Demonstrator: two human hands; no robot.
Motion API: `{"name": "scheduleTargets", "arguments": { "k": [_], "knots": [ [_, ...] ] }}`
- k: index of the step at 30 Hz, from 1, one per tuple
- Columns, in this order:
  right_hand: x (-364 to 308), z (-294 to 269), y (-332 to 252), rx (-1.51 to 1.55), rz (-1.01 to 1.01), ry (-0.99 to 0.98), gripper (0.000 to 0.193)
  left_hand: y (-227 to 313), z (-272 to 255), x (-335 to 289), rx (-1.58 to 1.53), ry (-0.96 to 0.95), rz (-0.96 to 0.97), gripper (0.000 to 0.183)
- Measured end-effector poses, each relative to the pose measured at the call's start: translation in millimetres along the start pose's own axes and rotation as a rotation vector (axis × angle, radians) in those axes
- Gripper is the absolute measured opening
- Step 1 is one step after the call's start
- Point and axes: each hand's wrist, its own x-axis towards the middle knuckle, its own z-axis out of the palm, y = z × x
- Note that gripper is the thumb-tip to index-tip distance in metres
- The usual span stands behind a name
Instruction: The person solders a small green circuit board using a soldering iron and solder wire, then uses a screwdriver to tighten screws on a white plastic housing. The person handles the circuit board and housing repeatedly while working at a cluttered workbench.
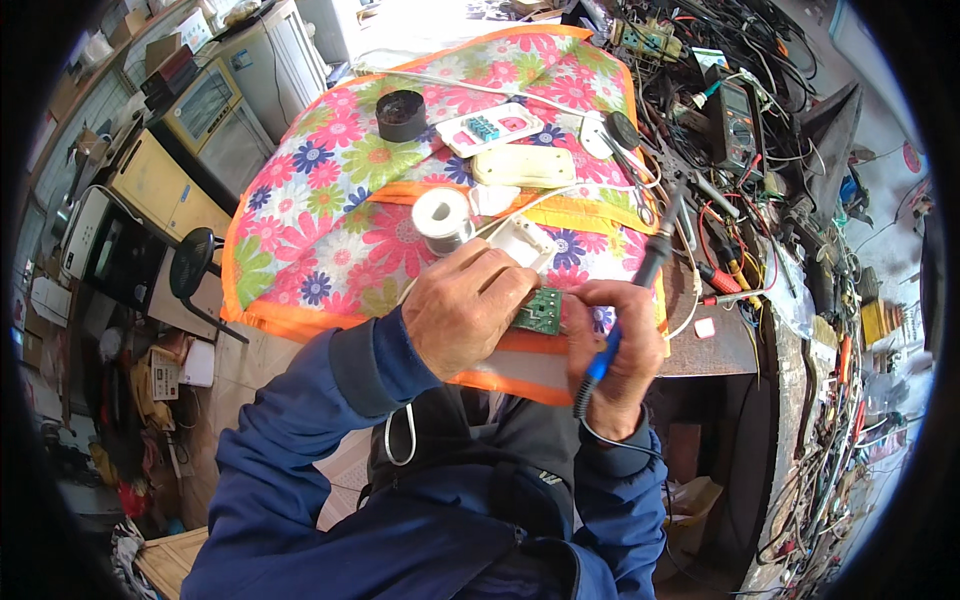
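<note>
The left hand (pixel 462 308) pinches a small green circuit board (pixel 541 311) at the near edge of the flowered cloth (pixel 330 200), its grip closed on the board. The right hand (pixel 618 355) grips a blue-handled soldering iron (pixel 630 300) (tip raised, pointing away). A solder spool (pixel 441 219) sits just beyond.

Floral cloth (pixel 330 200) over bench; solder spool (pixel 441 219); black round tin (pixel 401 114); white plastic casing (pixel 523 165); multimeter (pixel 737 125); tangled wires (pixel 820 440).
</note>
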Motion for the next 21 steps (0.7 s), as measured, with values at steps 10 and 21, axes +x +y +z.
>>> {"name": "scheduleTargets", "arguments": {
  "k": [10, 21],
  "knots": [
    [-13, -15, 6, -0.019, 0.038, 0.000, 0.024, 0, -1, 1, -0.081, -0.001, 0.015, 0.028],
    [-15, -9, 4, 0.045, 0.028, 0.065, 0.026, 4, -1, 5, -0.019, -0.003, 0.013, 0.027]
  ]
}}
